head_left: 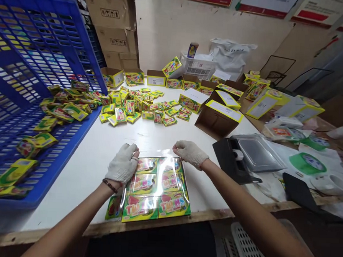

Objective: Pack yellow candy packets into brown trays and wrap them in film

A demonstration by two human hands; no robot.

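Several small yellow-green packets (141, 205) marked "TWINS" lie in two columns at the table's front edge. Over them is a shiny clear plastic cover (157, 193) with thin dark edges. My left hand (122, 164), in a white fingerless glove with a beaded bracelet at the wrist, has its fingers curled at the far left corner of the cover. My right hand (191, 152), gloved the same way, pinches the cover's far right corner. One loose packet (114, 208) lies on the table left of the group, below my left wrist.
A blue crate (51, 168) with packets stands on the left. Loose packets (129, 107) are heaped mid-table, with display boxes (218, 121) behind and to the right. Farther right are a black tape dispenser (230, 158), a clear plastic tray (256, 150) and green tape rolls (307, 164).
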